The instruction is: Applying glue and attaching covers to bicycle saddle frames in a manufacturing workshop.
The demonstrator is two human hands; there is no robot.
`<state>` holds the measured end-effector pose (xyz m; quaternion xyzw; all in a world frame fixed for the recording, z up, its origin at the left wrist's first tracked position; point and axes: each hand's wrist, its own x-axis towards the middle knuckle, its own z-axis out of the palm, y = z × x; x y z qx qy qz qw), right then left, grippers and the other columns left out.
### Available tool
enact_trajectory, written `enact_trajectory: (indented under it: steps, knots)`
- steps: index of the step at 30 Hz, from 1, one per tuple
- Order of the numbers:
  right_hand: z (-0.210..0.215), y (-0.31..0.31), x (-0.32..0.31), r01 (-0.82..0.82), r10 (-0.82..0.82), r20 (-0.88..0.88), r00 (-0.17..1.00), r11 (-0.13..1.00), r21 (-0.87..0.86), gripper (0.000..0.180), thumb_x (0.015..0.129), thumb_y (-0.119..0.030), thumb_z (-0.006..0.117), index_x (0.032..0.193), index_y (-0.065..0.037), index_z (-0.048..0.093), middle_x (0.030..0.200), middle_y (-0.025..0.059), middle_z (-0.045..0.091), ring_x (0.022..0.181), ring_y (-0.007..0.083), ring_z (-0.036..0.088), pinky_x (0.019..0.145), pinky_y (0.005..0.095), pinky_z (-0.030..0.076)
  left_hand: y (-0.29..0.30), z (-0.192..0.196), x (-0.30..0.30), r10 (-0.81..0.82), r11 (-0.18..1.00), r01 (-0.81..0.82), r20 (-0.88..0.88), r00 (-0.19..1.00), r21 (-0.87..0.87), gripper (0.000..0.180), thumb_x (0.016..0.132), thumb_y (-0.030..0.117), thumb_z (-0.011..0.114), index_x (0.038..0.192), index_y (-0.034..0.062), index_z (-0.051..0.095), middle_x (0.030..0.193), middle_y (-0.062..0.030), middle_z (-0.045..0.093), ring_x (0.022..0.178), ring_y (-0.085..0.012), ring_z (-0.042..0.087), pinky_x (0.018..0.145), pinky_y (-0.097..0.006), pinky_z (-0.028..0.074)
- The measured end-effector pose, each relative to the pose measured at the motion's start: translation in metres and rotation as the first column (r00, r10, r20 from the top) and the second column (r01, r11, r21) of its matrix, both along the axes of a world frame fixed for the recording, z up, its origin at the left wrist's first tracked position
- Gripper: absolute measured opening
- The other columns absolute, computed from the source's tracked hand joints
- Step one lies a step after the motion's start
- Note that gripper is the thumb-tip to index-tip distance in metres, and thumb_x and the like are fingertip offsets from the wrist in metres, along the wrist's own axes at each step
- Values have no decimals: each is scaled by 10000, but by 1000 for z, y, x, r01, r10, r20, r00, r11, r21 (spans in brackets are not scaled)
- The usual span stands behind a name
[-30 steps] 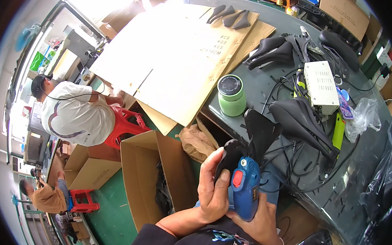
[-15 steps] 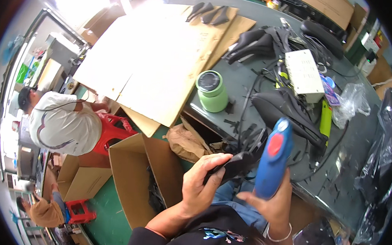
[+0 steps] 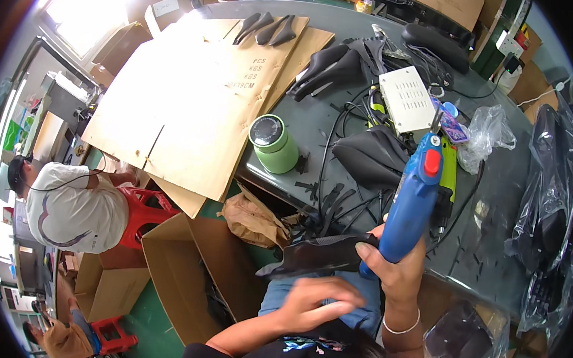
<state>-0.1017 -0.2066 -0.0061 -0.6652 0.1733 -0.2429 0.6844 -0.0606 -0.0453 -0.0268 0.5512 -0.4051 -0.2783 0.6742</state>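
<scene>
My right hand (image 3: 399, 272) is closed around the blue handle of a power tool (image 3: 411, 203) with a red button and a thin metal tip pointing up and away. A black bicycle saddle (image 3: 324, 255) lies sideways above my lap. Its right end meets the thumb and fingers of my right hand, which seem to pinch it too. Below the saddle hovers my left hand (image 3: 321, 304), empty, its fingers loosely stretched and a little blurred. On the table beyond is another black saddle (image 3: 370, 156), next to a lime-green tool (image 3: 448, 182).
A green jar (image 3: 274, 144) stands near the table edge beside large cardboard sheets (image 3: 192, 107). A white metal box (image 3: 404, 99) with cables sits among more saddles. An open carton (image 3: 182, 277) is on the floor at left. A person (image 3: 78, 205) sits on a red stool (image 3: 141, 216).
My left hand has let go of the black saddle and moved down. The saddle now lies level at my right hand. The view has shifted, with table things appearing further left.
</scene>
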Motion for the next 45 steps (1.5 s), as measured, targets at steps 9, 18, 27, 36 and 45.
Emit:
enact_trajectory:
  steps: [9,18,27,36,45]
  knots:
    - [-2,3,8,-130,138,27,990,970,-205,562,650,-185,810,1031,11,445,797,56,579,709,127,583,669,258,476,-27,-18,15,106,860,-436,-744,660,-265,503,858,383,575,1153,-15,487,1107,-120,545,1061,-205,519,975,-347,364]
    - [-14,28,-26,-511,422,-320,848,810,-286,615,649,-367,794,958,45,458,658,128,621,615,279,655,580,343,517,-5,-1,50,233,660,-566,-582,779,-494,495,922,427,432,1256,62,407,1271,-204,463,1203,-347,433,1018,-441,328]
    - [-4,35,-26,-565,480,-299,825,726,-392,622,659,-343,785,997,50,440,619,147,590,554,292,632,534,351,501,-7,-4,55,492,534,-609,-370,788,-587,530,871,440,535,1207,46,423,1234,-230,483,1177,-349,457,1010,-509,333]
    - [0,34,-26,-541,461,-283,841,704,-460,613,655,-341,785,988,46,445,602,132,577,529,281,620,518,343,493,-3,-7,60,470,606,-486,-210,857,-630,549,852,414,578,1183,2,429,1216,-267,488,1147,-362,485,993,-485,358]
    - [-3,26,-28,-536,404,-367,838,734,-417,599,591,-310,819,952,18,471,666,143,606,585,270,640,580,335,504,18,6,65,323,768,-465,-362,875,-440,538,866,470,522,1174,38,434,1145,-227,540,1109,-355,508,971,-487,368]
